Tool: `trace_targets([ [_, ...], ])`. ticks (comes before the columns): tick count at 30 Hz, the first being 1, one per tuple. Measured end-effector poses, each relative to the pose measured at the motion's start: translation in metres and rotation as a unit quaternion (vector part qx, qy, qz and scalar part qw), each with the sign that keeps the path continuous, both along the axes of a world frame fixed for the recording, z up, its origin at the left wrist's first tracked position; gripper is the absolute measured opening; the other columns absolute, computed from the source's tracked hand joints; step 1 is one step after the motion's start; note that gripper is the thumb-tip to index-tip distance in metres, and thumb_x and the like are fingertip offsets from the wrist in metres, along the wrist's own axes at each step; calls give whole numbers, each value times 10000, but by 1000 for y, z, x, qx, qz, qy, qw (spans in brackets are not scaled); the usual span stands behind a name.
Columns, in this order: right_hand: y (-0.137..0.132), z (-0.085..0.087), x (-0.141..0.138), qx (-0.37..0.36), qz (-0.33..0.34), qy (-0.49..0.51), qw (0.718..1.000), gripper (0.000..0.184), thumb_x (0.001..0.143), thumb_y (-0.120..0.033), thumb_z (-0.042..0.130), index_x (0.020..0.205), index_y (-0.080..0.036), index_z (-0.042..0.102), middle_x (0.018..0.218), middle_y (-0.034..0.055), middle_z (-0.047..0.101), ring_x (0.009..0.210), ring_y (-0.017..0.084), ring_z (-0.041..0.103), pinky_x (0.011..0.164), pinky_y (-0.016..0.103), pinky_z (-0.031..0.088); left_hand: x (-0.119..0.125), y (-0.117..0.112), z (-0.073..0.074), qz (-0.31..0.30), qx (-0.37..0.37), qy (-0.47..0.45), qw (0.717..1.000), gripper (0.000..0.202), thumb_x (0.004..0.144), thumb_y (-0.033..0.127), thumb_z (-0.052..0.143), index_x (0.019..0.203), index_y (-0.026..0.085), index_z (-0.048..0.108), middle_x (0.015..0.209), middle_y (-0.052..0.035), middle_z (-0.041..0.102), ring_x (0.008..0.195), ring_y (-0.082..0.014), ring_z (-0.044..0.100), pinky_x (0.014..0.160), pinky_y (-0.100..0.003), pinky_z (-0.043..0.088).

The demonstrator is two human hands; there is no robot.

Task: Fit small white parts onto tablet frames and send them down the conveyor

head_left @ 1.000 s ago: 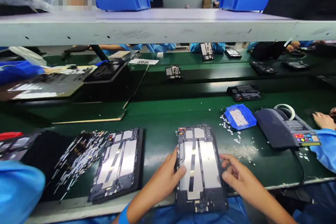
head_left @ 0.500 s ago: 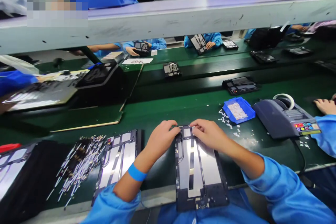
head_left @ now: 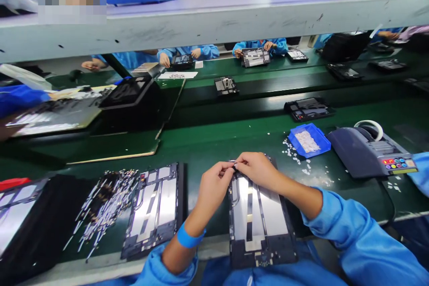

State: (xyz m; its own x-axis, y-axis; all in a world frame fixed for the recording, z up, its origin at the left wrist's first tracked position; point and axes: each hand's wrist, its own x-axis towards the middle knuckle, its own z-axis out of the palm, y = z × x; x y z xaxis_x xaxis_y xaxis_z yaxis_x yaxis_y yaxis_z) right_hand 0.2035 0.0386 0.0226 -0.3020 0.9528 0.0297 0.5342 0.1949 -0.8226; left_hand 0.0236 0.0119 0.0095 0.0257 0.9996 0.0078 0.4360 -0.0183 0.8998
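In front of me lies an opened tablet [head_left: 267, 214] with silver battery panels and a dark board end, its lower end over the table's front edge. At its far left corner my left hand [head_left: 214, 185] is closed in a pinch. My right hand [head_left: 256, 170] is bent over the same corner, thumb and fingers pinched against the left fingertips. Whatever the fingertips hold is too small to make out. A second opened tablet [head_left: 154, 208] lies to the left, beside a pile of thin strips [head_left: 103, 208] with pale and dark parts.
A blue tray [head_left: 310, 140] of small white pieces stands at right, with loose pieces scattered around it. Beside it is a grey tape dispenser [head_left: 368, 149]. A shelf [head_left: 214, 20] crosses above. Across the line, co-workers' hands hold tablets [head_left: 255, 57]. Stacked tablets [head_left: 22, 214] stand far left.
My right hand has slid left along the tablet's far edge to meet my left fingertips at the corner. A co-worker opposite has lowered a tablet. The view has shifted slightly.
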Motion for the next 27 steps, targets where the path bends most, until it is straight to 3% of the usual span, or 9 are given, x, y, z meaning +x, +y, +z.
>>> trace_targets([
  [5,-3,3,-1,50,22,-19,998,125,946,-154,642,880,-188,742,900,26,768,829,157,671,764,257,435,3,4,-3,10,-33,-75,997,224,844,328,640,934,178,780,944,-77,812,843,-220,734,756,-317,554],
  [8,-5,1,-3,62,6,-57,996,135,959,-180,640,851,-190,720,869,23,749,812,159,661,748,259,431,4,0,-3,31,-6,-32,999,217,851,324,629,919,199,792,906,-56,812,805,-214,728,718,-306,542],
  [12,-11,-6,-8,134,-33,-158,978,132,969,-191,619,866,-180,700,898,57,728,847,183,654,783,278,446,4,-5,0,48,10,13,999,194,851,328,626,865,211,780,826,-34,796,727,-203,707,667,-297,521],
  [18,-17,-17,-9,198,18,-176,964,133,997,-200,596,1005,-154,721,964,90,744,914,211,672,863,303,469,3,-10,-3,46,56,58,996,192,895,329,613,861,224,769,834,-31,792,740,-198,700,713,-306,509],
  [23,-17,-22,-11,212,2,-190,959,151,980,-204,591,878,-178,699,873,75,721,839,201,649,818,293,456,4,-17,-3,31,89,87,992,183,912,321,618,863,230,768,860,-39,792,776,-204,703,727,-310,489],
  [27,-15,-17,-19,216,-24,-204,955,150,907,-159,587,778,-200,650,793,55,686,767,193,607,747,289,414,6,-16,-1,27,57,61,996,183,893,322,614,851,233,768,841,-31,784,749,-199,685,699,-303,474],
])
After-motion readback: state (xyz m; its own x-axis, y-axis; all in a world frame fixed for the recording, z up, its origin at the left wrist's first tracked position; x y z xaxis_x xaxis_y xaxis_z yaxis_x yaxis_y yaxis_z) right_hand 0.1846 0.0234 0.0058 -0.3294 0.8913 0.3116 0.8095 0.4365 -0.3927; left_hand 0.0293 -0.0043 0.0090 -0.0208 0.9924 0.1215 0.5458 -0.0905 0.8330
